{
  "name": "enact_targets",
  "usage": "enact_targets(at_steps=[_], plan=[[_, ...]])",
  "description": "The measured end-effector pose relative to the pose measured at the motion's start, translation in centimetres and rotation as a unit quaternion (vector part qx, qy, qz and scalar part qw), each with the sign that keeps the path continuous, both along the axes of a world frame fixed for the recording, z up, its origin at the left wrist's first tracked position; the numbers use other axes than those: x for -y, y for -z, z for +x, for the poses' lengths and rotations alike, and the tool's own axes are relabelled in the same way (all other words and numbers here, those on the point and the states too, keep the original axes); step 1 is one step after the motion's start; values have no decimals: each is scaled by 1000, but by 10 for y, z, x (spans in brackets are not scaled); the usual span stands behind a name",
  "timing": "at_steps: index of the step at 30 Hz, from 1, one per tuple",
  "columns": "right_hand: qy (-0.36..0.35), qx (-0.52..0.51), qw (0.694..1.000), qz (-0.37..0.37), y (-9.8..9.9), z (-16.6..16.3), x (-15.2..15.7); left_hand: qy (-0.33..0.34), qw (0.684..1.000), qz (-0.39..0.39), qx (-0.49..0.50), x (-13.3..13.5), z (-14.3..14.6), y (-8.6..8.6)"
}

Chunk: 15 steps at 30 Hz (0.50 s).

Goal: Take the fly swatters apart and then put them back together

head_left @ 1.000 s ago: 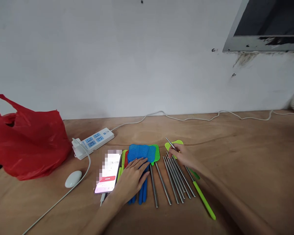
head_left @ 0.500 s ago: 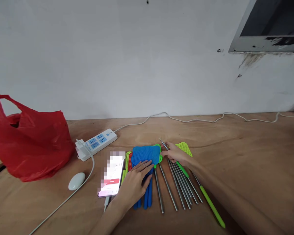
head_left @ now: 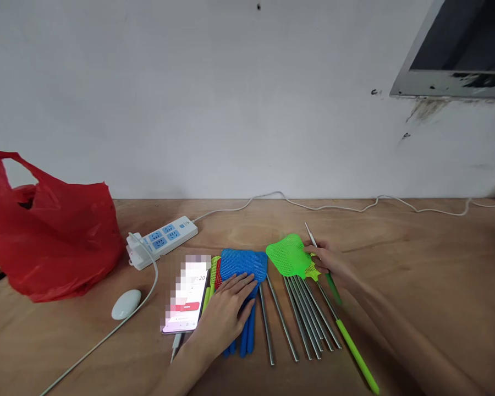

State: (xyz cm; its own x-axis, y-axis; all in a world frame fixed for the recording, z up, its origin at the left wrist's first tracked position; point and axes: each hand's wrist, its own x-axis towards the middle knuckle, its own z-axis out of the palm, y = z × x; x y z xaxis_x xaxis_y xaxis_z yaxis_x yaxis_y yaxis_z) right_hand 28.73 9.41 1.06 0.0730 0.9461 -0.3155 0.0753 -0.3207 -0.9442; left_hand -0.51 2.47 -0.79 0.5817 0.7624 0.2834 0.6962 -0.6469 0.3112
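My left hand (head_left: 226, 313) lies flat, fingers stretched, on a stack of fly swatters whose top blue head (head_left: 242, 264) shows beyond my fingertips; blue handles (head_left: 247, 340) stick out below my palm. My right hand (head_left: 328, 263) is closed on a thin metal rod (head_left: 310, 233) and on a green fly swatter (head_left: 289, 256), whose mesh head is lifted just right of the stack. Several metal rods (head_left: 301, 316) lie side by side on the wooden table (head_left: 416, 258) between my arms. A light-green handled rod (head_left: 355, 352) lies at their right.
A phone (head_left: 186, 302) with a lit screen lies left of the stack. A white power strip (head_left: 160, 239), a white oval mouse-like object (head_left: 126, 303) and white cables sit further left. A red plastic bag (head_left: 45, 231) stands at the far left. A wall runs behind.
My right hand pulled a green swatter out from the stack to the right and lifted its head, still holding the thin rod. My left hand stayed pressed on the stack.
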Motion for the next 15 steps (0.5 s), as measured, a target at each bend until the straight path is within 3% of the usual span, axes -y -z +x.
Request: enact_targets(at_steps=[4,8,12,15], plan=[[4,-42,999,35,-7,10,14,2,998,-10,62,2,1,-6],[-46,-76,995,39,-9,-12,29,-22,970,-96,223,4,2,-18],[-104,-95,989,40,-11,-39,43,-53,878,-253,402,6,6,-26],[-140,-96,985,41,-14,-50,50,-49,801,-376,463,6,9,-27]])
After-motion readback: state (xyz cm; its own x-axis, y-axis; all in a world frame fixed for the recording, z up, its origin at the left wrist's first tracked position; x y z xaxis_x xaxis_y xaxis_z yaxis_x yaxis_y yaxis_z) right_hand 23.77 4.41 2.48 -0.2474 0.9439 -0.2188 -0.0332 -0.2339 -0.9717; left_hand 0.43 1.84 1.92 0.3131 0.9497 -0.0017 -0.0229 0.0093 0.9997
